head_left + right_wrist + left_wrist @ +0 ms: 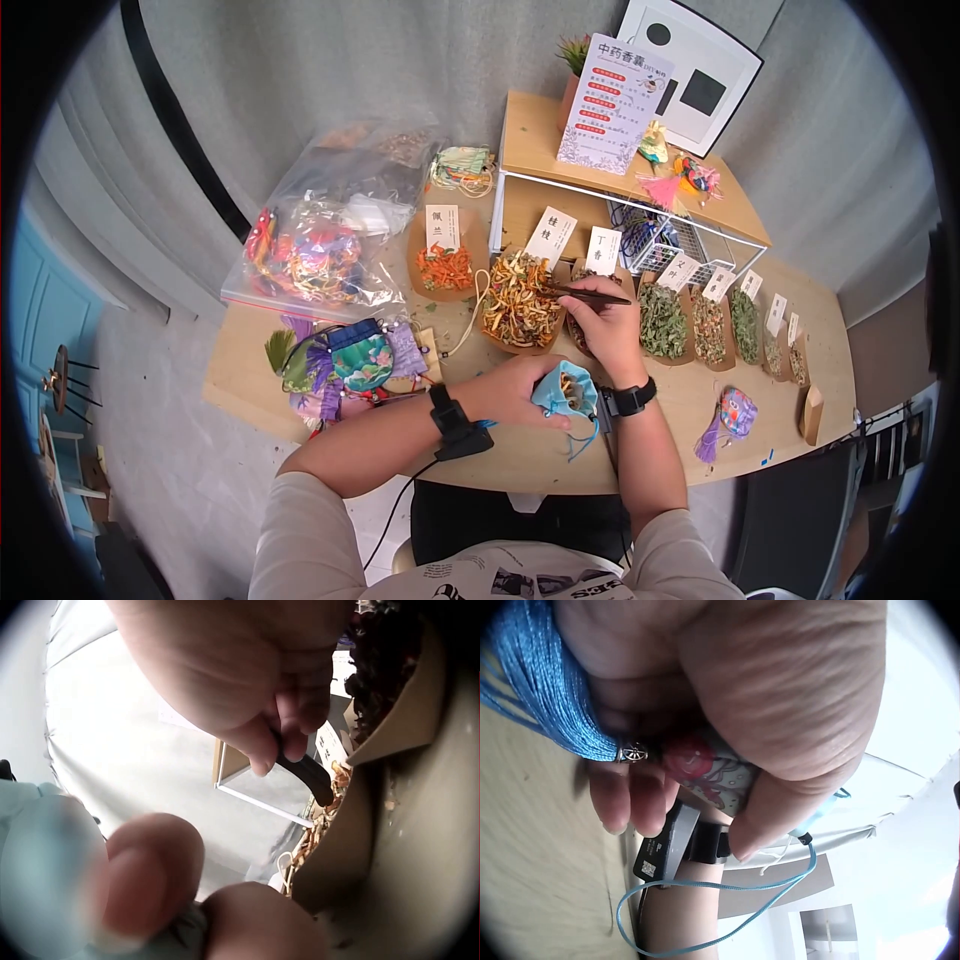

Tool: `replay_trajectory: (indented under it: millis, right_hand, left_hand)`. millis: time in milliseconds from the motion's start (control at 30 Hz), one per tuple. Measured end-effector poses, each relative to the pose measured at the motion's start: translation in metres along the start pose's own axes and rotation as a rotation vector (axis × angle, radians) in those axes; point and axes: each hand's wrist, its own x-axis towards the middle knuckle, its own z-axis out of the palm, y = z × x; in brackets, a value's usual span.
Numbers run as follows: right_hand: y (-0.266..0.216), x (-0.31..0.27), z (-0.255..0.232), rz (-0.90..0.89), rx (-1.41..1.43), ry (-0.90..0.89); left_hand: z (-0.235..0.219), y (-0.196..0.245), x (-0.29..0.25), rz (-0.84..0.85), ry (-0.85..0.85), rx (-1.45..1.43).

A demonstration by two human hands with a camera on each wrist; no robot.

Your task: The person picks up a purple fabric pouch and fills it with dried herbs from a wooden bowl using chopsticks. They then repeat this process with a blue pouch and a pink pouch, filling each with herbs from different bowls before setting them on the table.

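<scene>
My left hand [525, 393] grips a light-blue drawstring pouch [562, 396], its mouth open upward and dried bits showing inside. In the left wrist view a blue tassel [551, 694] hangs from the pouch, and a blue cord [705, 885] loops loosely below. My right hand [608, 325] pinches a slim dark tool [600, 297]. The tool's curved black end [315, 784] reaches into a paper tray of yellow-orange dried strips [520, 305]; cannot tell whether it holds any. A tray of dark dried pieces [379, 671] stands beside it.
Orange dried herb [445, 268] lies in a tray to the left. Several labelled herb trays [662, 325] line the right. Finished-looking sachets [362, 355] pile at left by a plastic bag [330, 230]. A wooden shelf [540, 125] stands behind; a tasselled sachet [738, 412] lies at right.
</scene>
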Motion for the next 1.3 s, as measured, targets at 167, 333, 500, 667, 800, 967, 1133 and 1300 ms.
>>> replay_trajectory:
  millis: [167, 333, 500, 667, 800, 967, 1133, 1300]
  right_hand:
    - [0.007, 0.002, 0.009, -0.061, -0.051, -0.015]
    - [0.008, 0.002, 0.012, -0.113, -0.099, -0.015]
    - [0.012, 0.001, 0.012, -0.149, -0.178, 0.004]
    - [-0.006, 0.0, 0.008, -0.1, -0.105, 0.016]
    - [-0.003, 0.003, -0.002, 0.098, 0.159, 0.047]
    - [0.001, 0.007, -0.021, 0.09, 0.307, 0.067]
    - [0.0, 0.007, -0.027, 0.092, 0.345, 0.035]
    - [-0.005, 0.001, -0.013, 0.028, 0.107, -0.037]
  left_hand:
    - [-0.001, 0.003, 0.0, -0.002, 0.009, 0.042]
    - [-0.002, 0.004, 0.0, -0.023, 0.009, 0.068]
    - [-0.001, 0.004, 0.0, -0.011, 0.011, 0.047]
    - [-0.002, 0.004, 0.0, -0.005, 0.014, 0.069]
    - [-0.004, -0.001, 0.0, -0.021, -0.034, 0.049]
    - [0.0, -0.001, 0.0, -0.029, 0.067, -0.092]
    - [-0.002, 0.014, 0.0, -0.159, 0.061, -0.258]
    - [-0.002, 0.012, 0.001, -0.073, 0.007, -0.155]
